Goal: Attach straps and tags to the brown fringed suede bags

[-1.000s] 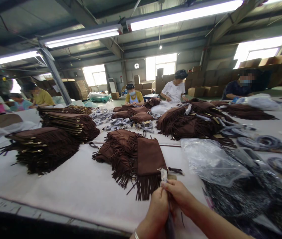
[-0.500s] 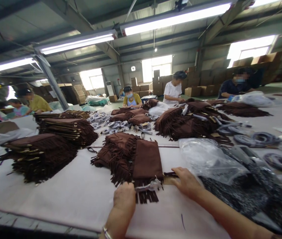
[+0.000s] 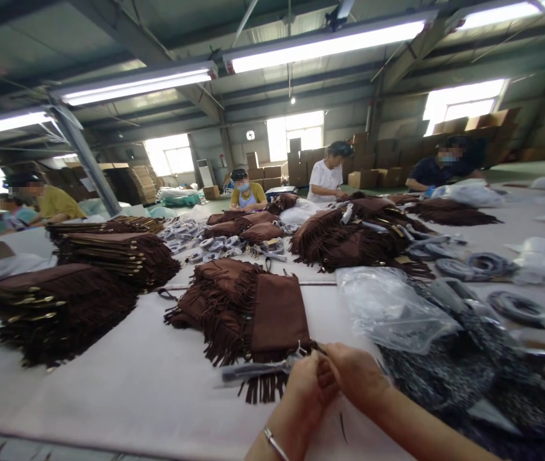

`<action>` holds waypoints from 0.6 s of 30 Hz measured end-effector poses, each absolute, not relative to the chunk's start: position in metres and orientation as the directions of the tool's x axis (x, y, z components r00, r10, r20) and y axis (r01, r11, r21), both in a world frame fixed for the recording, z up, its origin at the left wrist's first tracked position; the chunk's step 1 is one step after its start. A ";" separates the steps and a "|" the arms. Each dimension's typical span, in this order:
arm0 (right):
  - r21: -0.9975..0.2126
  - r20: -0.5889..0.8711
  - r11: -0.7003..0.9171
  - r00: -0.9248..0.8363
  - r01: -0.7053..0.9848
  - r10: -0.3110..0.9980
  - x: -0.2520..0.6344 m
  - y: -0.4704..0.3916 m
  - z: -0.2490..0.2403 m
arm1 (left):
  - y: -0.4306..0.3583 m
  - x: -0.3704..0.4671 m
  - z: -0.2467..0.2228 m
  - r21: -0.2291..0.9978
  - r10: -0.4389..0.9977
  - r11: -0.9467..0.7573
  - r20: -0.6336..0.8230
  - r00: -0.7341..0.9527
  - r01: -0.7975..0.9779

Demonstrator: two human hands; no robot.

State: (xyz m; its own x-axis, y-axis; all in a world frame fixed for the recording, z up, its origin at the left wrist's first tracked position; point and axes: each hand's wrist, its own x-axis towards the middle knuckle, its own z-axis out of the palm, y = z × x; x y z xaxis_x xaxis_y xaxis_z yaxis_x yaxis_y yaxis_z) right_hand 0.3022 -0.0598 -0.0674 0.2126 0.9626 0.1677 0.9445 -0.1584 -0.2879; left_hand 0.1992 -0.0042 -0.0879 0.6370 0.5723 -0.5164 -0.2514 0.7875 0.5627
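A dark brown fringed bag [image 3: 279,314] lies flat on the table, its fringe towards me. At its near right corner my hands meet. My right hand [image 3: 356,371] is closed, pinching a small brown tag [image 3: 320,347] beside the corner. My left hand [image 3: 308,390] is closed close against it, fingers curled; what is in them is hidden. A grey strap in clear plastic [image 3: 253,371] lies across the fringe, its metal end by my left hand. More fringed bags [image 3: 217,301] lie heaped against the flat one's left side.
Stacks of fringed bags [image 3: 70,307] stand on the left. A clear plastic bag [image 3: 392,307] and black-and-white speckled fabric [image 3: 459,371] lie on the right. Further back are a brown bag heap [image 3: 353,234] and wrapped straps [image 3: 234,246]. Several people sit across the table.
My left hand has moved right and joined my right hand at the bag's corner. It no longer grips the wrapped strap's left end. The view has shifted slightly.
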 end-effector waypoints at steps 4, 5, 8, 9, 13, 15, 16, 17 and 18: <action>-0.228 0.478 0.106 0.016 0.968 0.878 0.284 -0.074 -0.090 | 0.002 0.211 -0.094 0.417 0.634 0.772 -0.446 0.632 -0.480; -0.179 0.542 0.146 -0.026 0.973 0.840 0.283 -0.076 -0.097 | 0.002 0.212 -0.096 0.399 0.632 0.774 -0.435 0.642 -0.492; -0.066 0.648 0.198 -0.109 0.978 0.754 0.284 -0.082 -0.107 | 0.001 0.211 -0.101 0.408 0.622 0.783 -0.482 0.617 -0.470; -0.049 0.656 0.202 -0.121 0.978 0.745 0.284 -0.084 -0.107 | 0.000 0.210 -0.102 0.446 0.630 0.776 -0.511 0.585 -0.447; -0.003 0.704 0.188 -0.132 0.982 0.698 0.282 -0.085 -0.106 | 0.000 0.202 -0.103 0.641 0.698 0.705 -0.555 0.453 -0.302; 0.058 0.758 0.221 -0.187 0.974 0.625 0.279 -0.085 -0.114 | 0.006 0.196 -0.103 0.651 0.687 0.711 -0.563 0.459 -0.266; 0.065 0.782 0.240 -0.198 0.969 0.591 0.278 -0.086 -0.119 | 0.011 0.192 -0.103 0.634 0.665 0.731 -0.575 0.477 -0.254; 0.042 0.800 0.256 -0.186 0.966 0.570 0.278 -0.089 -0.123 | 0.016 0.187 -0.103 0.607 0.635 0.756 -0.589 0.499 -0.246; -0.006 0.808 0.271 -0.155 0.963 0.569 0.279 -0.093 -0.125 | 0.022 0.182 -0.102 0.580 0.603 0.781 -0.607 0.517 -0.230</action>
